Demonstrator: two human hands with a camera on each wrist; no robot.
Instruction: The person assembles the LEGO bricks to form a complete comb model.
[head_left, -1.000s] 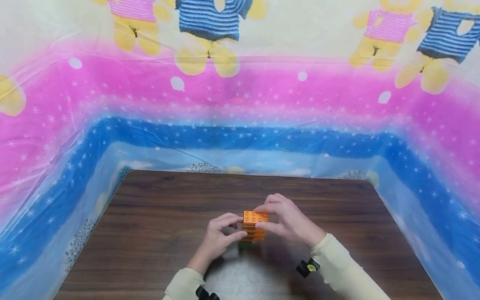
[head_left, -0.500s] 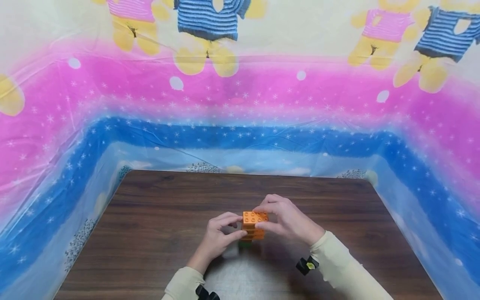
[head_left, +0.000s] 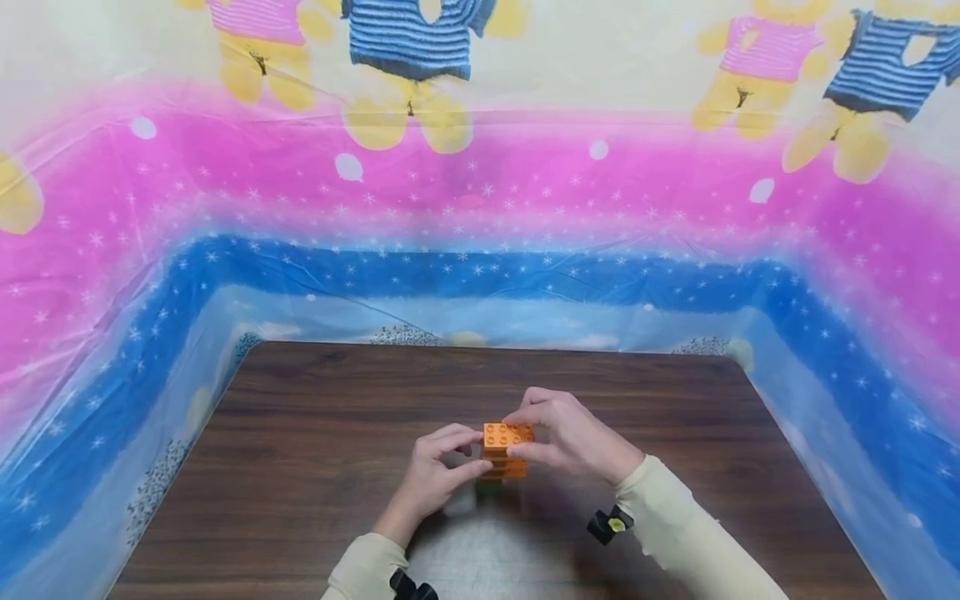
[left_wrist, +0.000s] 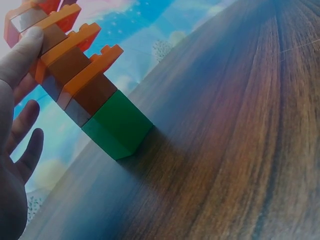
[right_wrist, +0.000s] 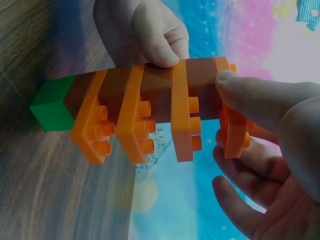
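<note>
A tower of toy building bricks stands upright on the table, with a green brick (left_wrist: 117,125) at its foot. Above that, brown bricks (right_wrist: 156,82) alternate with several thin orange plates, which jut out to one side with studs showing. My left hand (head_left: 437,471) pinches the tower's upper part between thumb and fingers; its thumb (right_wrist: 165,56) lies against a brown brick. On the topmost orange plate (head_left: 498,433), my right hand (head_left: 573,435) has a pinch hold, thumb on the near side and fingers on the far side. The other right fingers (right_wrist: 250,165) curve beside the plate.
The dark wood table (head_left: 315,400) extends around the tower. Behind and beside it hangs a printed cloth (head_left: 525,192) in pink, blue and cream. Each sleeve carries a small black wrist device, such as the right one (head_left: 609,525).
Everything in the head view has shifted very slightly left. Both hands keep the same hold on the brick tower and its top plate.
</note>
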